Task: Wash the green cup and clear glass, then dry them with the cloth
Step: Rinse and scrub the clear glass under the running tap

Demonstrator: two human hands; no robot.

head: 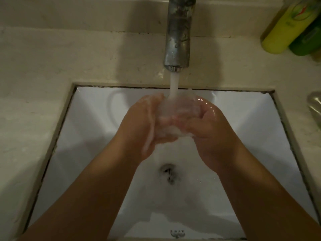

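Observation:
Both of my hands are cupped together over the white sink [86,136], right under the running tap [177,33]. Between them sits the clear glass [175,112], blurred by the stream of water that falls into it. My left hand [140,126] wraps its left side and has soap foam along its edge. My right hand [210,129] holds the right side, wet and shiny. White foam clings below the glass. The green cup and the cloth are out of view.
The sink drain [168,173] lies below my hands. A yellow bottle [286,26] and a green bottle [307,40] stand on the beige counter [52,58] at the back right. A clear object [315,105] pokes in at the right edge.

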